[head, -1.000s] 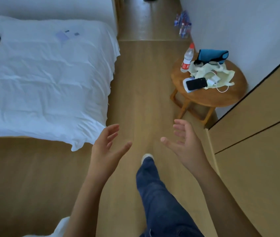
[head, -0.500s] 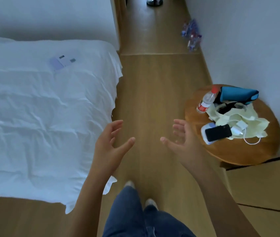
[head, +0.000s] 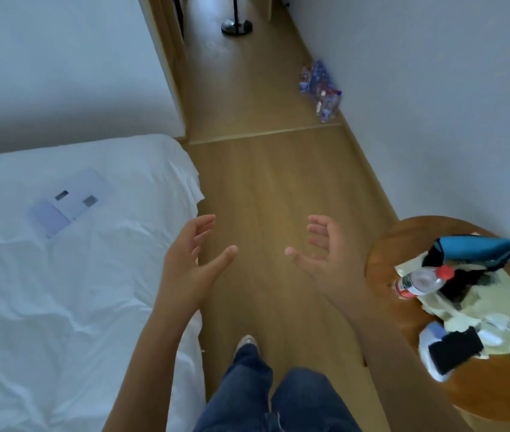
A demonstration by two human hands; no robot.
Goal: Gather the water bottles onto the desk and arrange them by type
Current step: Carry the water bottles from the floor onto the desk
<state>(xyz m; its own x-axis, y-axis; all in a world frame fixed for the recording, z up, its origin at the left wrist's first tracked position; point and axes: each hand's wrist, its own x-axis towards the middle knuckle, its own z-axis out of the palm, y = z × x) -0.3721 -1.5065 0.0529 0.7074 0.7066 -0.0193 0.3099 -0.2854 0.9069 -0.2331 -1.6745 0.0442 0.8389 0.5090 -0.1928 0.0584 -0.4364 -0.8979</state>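
Note:
A clear water bottle (head: 420,281) with a red cap and red label stands on the round wooden side table (head: 384,260) at the right. Several more bottles (head: 320,88) with blue and red labels stand on the floor against the right wall, further down the corridor. My left hand (head: 192,260) and my right hand (head: 325,254) hover in front of me over the wooden floor, palms facing each other, fingers relaxed, holding nothing. The red-capped bottle is a short way to the right of my right hand.
A white bed (head: 60,291) fills the left side, with a pale card or booklet (head: 69,202) on it. The side table also carries a blue pouch (head: 478,249), a pale cloth bag (head: 478,304), a black phone (head: 453,353) and a charger cable. A black stand base (head: 236,26) sits far down the corridor.
I have walked forward along the bed. The side table and its bottle have come closer and slid to the lower right, and the floor bottles are nearer. Both hands stay open and empty.

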